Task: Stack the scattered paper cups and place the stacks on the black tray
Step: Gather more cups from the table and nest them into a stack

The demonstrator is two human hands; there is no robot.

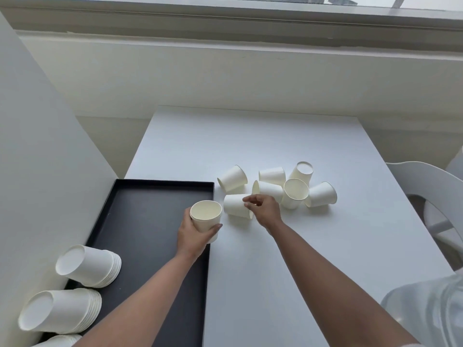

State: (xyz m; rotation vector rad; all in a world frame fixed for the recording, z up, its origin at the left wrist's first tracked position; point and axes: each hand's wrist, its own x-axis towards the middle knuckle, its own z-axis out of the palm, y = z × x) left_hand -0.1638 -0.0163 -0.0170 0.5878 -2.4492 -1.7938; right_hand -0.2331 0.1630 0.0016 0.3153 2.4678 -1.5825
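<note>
A white table (250,136) stands below a window ledge (225,58). The left hand (194,234) grips an upright cup stack (206,216) over the black tray's (150,209) edge. Just beside it, the right hand (263,209) pinches a toppled cup (234,205); loose cups (295,192) crowd beyond.

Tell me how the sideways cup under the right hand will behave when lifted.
The paper cup probably lifts easily, being thin and empty. Its wall may dent under the right hand. Lying on its side, tapered, it would likely roll in a curve if nudged.

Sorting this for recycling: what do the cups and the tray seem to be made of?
Loose cups: apparently matte cream paper, with thin walls and rolled rims. Black tray: matte black with thin straight walls, perhaps plastic or coated board; the look leaves it open.
</note>
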